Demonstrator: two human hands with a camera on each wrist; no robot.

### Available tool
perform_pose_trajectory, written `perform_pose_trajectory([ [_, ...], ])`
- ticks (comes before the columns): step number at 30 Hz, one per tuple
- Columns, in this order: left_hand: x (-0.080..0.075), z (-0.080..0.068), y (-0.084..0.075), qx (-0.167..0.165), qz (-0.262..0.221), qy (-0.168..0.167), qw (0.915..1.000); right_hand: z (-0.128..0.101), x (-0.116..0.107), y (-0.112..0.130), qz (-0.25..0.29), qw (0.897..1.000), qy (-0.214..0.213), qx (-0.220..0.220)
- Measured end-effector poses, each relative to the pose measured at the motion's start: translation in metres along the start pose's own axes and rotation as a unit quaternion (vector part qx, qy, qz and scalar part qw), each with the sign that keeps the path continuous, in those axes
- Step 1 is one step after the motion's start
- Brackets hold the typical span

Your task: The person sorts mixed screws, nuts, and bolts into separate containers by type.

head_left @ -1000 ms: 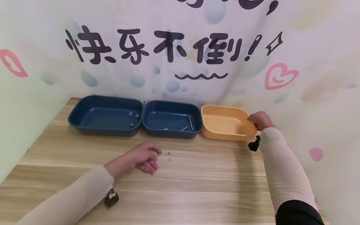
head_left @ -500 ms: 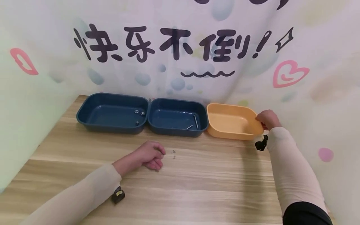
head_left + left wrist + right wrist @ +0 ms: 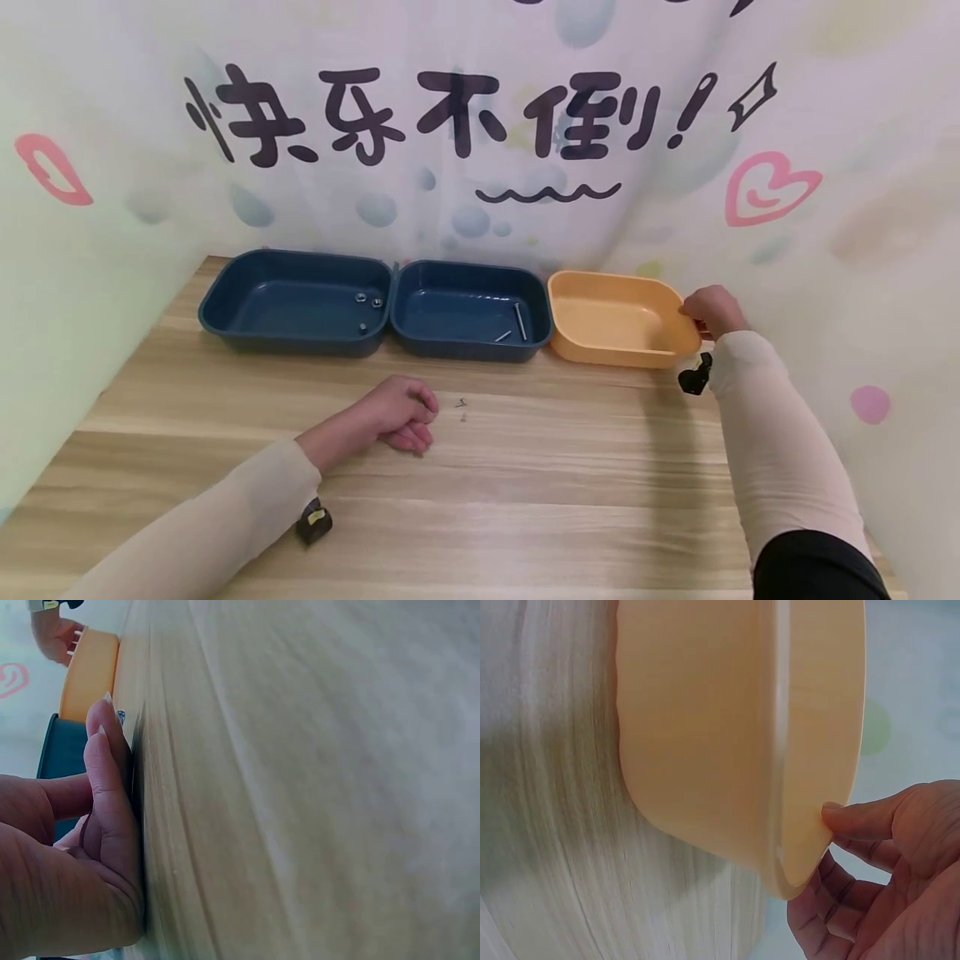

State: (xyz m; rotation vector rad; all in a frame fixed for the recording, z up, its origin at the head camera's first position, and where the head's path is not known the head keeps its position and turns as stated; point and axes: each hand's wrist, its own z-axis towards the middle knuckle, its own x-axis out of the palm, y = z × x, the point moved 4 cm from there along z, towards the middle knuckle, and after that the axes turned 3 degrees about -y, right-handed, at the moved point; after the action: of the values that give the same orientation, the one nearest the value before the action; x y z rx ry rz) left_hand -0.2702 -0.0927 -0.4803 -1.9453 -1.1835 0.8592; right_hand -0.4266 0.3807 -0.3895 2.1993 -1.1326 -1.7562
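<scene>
My right hand (image 3: 712,310) grips the right rim of an orange tray (image 3: 622,358) at the back right of the table. In the right wrist view the thumb (image 3: 855,817) lies on the orange tray's (image 3: 705,727) rim with the fingers curled beneath it. My left hand (image 3: 397,412) rests on the wooden table (image 3: 525,500) with loosely curled fingers and holds nothing. A few tiny screws (image 3: 461,408) lie just to its right. The left wrist view shows the left hand's fingers (image 3: 105,780) lying against the table.
Two dark blue trays stand left of the orange one. The left blue tray (image 3: 285,342) holds small nuts (image 3: 366,300); the middle blue tray (image 3: 465,350) holds bolts (image 3: 519,321). A printed cloth backdrop closes in the back and both sides.
Only the head view has shifted slightly. Both hands and the trays keep their places.
</scene>
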Motion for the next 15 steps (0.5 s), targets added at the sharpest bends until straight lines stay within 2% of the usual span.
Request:
perform_pose_trajectory([
  [7, -0.0019, -0.0012, 0.0015, -0.010, -0.003, 0.006, 0.9999, 0.0005, 0.0015, 0.0024, 0.007, 1.000, -0.001, -0.009],
  [15, 0.0031, -0.0028, -0.0045, -0.020, 0.012, 0.016, 0.9996, 0.0016, -0.0009, -0.0010, 0.014, 1.000, 0.000, 0.003],
])
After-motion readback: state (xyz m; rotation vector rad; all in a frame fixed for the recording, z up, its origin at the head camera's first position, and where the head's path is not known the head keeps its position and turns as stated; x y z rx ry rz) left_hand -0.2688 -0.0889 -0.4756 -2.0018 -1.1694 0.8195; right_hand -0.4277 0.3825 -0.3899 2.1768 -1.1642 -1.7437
